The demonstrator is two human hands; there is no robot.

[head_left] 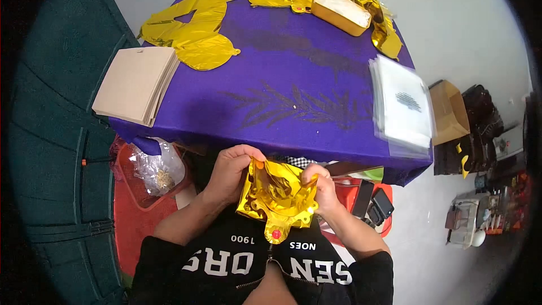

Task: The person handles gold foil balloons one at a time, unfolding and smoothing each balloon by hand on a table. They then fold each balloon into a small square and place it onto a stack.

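Note:
A folded gold foil balloon [282, 203] hangs in front of my chest, just off the near edge of the table. My left hand [230, 170] is closed on its upper left edge, with the thumb and fingers pinching the foil. On the upper right edge, my right hand [322, 188] grips the same balloon. Its top layers gape between the two hands, showing creased foil inside. From the lower side sticks out a tab with a red dot [276, 234].
A purple cloth [271, 68] covers the table. Flat gold balloons [197, 28] lie along its far side, near a gold box [341, 14]. Cardboard sheets [132, 85] are stacked left, clear plastic bags [402, 101] right. A red basket [149, 175] stands below at left.

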